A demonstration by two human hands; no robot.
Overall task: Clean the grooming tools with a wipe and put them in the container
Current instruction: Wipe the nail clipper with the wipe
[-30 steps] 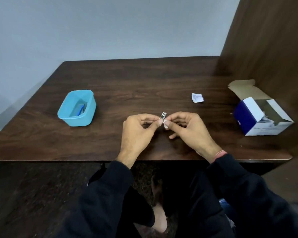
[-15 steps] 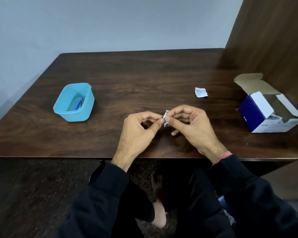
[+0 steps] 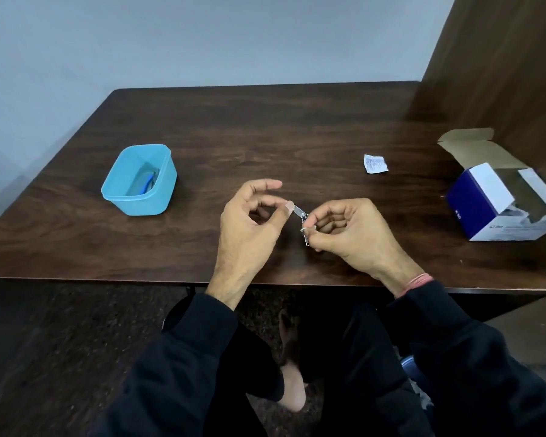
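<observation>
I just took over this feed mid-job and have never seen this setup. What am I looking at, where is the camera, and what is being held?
There is no machine: a person wears one camera on the head, looking down at their own hands. The left hand and right hand together pinch a small metal nail clipper, its lever swung open. On the brown table sit a blue container with a blue tool inside, a torn wipe packet and an open box.

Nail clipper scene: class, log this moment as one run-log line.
left hand: pinching nail clipper lever | right hand: gripping clipper body | blue container: holds blue tool | torn wipe packet: on table
</observation>
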